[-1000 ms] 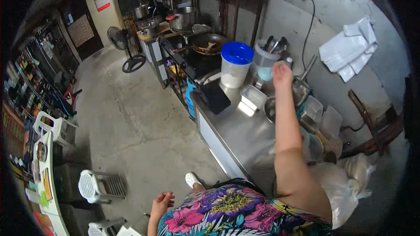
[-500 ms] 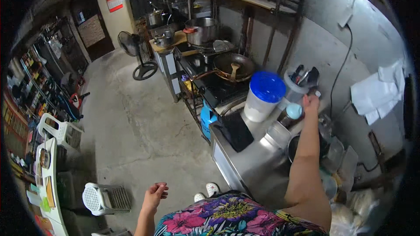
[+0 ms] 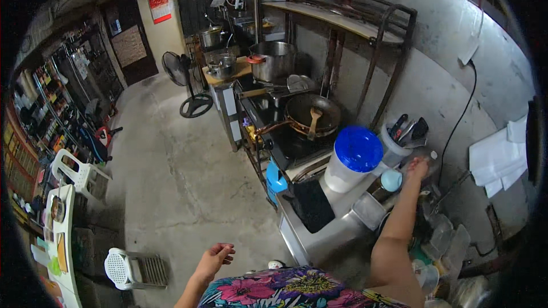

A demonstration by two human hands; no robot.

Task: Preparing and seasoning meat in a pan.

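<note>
My right arm reaches out over the steel counter [image 3: 311, 245]. At its end my right hand [image 3: 418, 169] has its fingers closed around what appears to be a clear bottle [image 3: 429, 158] with a pale cap; blur and the hand hide much of it. Close by stand a jar with a light blue lid [image 3: 391, 180], a grey-white holder with utensils [image 3: 394, 149] and a large translucent tub with a blue lid [image 3: 358, 149]. Down at the lower middle, my left hand [image 3: 216, 259] hangs empty over the floor, fingers loosely bent and apart.
A frying pan [image 3: 299, 121] with a wooden spatula [image 3: 314, 122] rests on the black stove, a big steel pot [image 3: 273, 63] behind it. On the counter lie a black cloth [image 3: 310, 205] and a clear container [image 3: 369, 211]. A white stool [image 3: 123, 268] and a fan [image 3: 188, 80] stand left.
The view has tilted up, so the counter and stove appear lower. My right hand stays by the utensil holder at the bottle. My left hand shows slightly farther right.
</note>
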